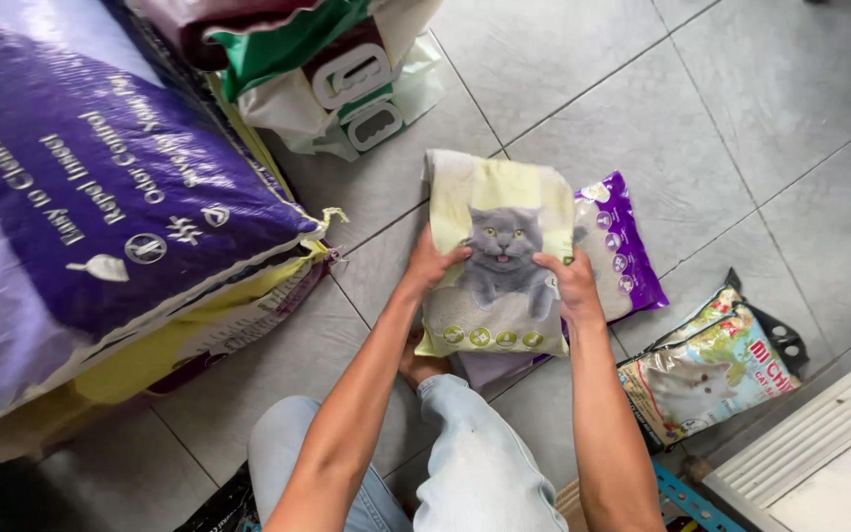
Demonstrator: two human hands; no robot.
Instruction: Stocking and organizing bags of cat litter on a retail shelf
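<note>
Centre of the frame, on the grey tiled floor [701, 118]: a pale yellow bag [496, 258] printed with a grey cat, lying flat, its top end toward the upper edge of the picture.

Left hand [430, 264] clasps the bag's left edge, thumb over the printed face, fingers curled under and out of sight. Right hand [571, 284] clasps the right edge the same way, thumb on top. Both hands closed on the bag; both forearms run down to the bottom of the frame.

Yellow bag sits on top of a purple bag [621, 248], which shows at its right side and below its lower edge. The two are touching, stacked.

Lower right: a third bag [706, 376], multicoloured with a white cat, lying tilted on the tiles, apart from the stack. Beyond it, a white ribbed panel [819, 433] in the corner.

Left half of the frame: a large purple sack [100, 197] piled on a yellow sack [199, 335]. Upper centre: green-and-white packages [347, 79] leaning together.

Bottom centre: the person's knee in light blue jeans [475, 463], below the stack.
</note>
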